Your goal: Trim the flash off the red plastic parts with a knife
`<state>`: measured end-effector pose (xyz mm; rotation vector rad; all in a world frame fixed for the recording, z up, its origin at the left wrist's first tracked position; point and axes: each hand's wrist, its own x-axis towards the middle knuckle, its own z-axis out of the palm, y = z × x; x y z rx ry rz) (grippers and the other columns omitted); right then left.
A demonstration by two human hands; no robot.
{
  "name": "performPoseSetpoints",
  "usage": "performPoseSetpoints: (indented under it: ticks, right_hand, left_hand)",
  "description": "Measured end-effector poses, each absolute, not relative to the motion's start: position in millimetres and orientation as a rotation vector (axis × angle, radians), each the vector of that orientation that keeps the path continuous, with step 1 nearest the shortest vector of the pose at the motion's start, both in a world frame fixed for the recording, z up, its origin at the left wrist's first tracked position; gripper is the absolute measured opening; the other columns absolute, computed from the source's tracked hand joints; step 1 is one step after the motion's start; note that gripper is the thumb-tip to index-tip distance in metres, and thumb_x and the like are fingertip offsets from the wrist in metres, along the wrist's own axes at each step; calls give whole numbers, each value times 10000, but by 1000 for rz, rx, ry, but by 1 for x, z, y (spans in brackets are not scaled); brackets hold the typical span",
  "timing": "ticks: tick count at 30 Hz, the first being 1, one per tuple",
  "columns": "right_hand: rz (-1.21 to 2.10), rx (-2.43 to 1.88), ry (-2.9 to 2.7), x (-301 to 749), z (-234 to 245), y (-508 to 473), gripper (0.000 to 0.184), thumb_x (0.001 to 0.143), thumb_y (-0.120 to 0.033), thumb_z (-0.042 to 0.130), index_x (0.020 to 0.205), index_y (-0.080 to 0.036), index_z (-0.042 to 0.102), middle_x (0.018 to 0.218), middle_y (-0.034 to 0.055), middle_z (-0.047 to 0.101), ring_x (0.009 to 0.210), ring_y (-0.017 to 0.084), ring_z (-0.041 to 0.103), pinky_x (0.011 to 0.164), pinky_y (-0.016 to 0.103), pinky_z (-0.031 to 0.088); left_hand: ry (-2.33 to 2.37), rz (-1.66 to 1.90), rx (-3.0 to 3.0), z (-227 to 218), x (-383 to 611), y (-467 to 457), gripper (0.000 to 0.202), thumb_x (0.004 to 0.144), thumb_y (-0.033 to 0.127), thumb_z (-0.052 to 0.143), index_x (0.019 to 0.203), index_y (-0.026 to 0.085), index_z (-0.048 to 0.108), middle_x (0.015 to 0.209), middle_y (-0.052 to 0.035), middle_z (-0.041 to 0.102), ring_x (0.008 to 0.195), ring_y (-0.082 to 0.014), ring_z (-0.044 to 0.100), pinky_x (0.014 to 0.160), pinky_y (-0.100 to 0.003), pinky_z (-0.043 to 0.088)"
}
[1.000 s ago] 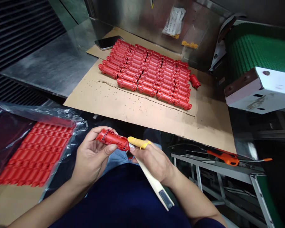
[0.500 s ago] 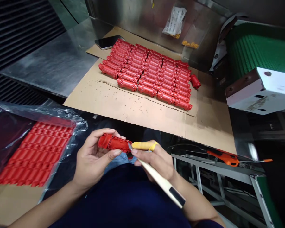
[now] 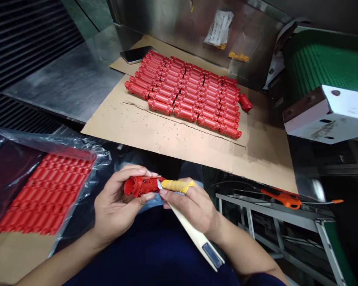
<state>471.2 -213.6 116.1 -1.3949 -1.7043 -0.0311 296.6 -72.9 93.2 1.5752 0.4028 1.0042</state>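
My left hand (image 3: 119,204) is closed around a red plastic tubular part (image 3: 140,186), its round open end turned toward me on the left. A knife (image 3: 193,236) with a cream handle and a dark end lies in the grip of my right hand (image 3: 193,206). Its short blade touches the right part of the red piece. Yellow wrapping (image 3: 177,186) covers my right index finger, which rests close to the blade. Both hands are held above my lap, in front of the table edge.
Rows of red parts (image 3: 185,93) lie on cardboard (image 3: 131,123), with a phone (image 3: 137,55) behind. More red parts (image 3: 44,194) fill a plastic-lined box at left. A green conveyor belt (image 3: 331,59) stands right, above an orange-handled tool (image 3: 286,200) on a metal frame.
The red part has turned so its round end faces me more. The blade has shifted slightly left along it, and the knife's handle end has swung left and down.
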Motion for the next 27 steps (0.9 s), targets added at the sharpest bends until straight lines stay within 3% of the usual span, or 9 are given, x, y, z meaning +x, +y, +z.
performPoseSetpoints:
  ticks: [12,18,22,27]
  right_hand:
    - [12,-1361,-1725,478,121,-215,406,1035,-118,763,1435,-156,703,1172,129,819,1105,239,792,925,344,724]
    - [127,-1349,-1710,477,119,-215,381,1044,-90,734,1421,-136,703,1217,155,799,1140,248,775,960,366,729]
    - [290,-1396,-1699,486,122,-216,297,1117,-202,661,1413,-190,684,1279,122,776,1108,208,777,956,359,724]
    - [225,-1422,-2011,500,133,-211,137,1123,-189,634,1202,-163,743,952,61,797,856,189,762,823,318,699]
  left_hand:
    - [426,980,1546,100,295,-74,556,869,13,863,1342,274,731,1211,-49,714,1116,-212,764,1014,-343,653]
    - [459,957,1550,103,293,-74,550,868,46,875,1334,312,751,1213,-60,719,1129,-260,759,1021,-423,650]
    - [491,941,1520,99,292,-76,554,858,68,888,1341,317,778,1200,-66,741,1119,-268,772,1001,-415,667]
    - [615,732,1337,91,289,-75,686,882,186,914,1521,331,710,1180,-61,797,1004,-205,785,905,-288,675]
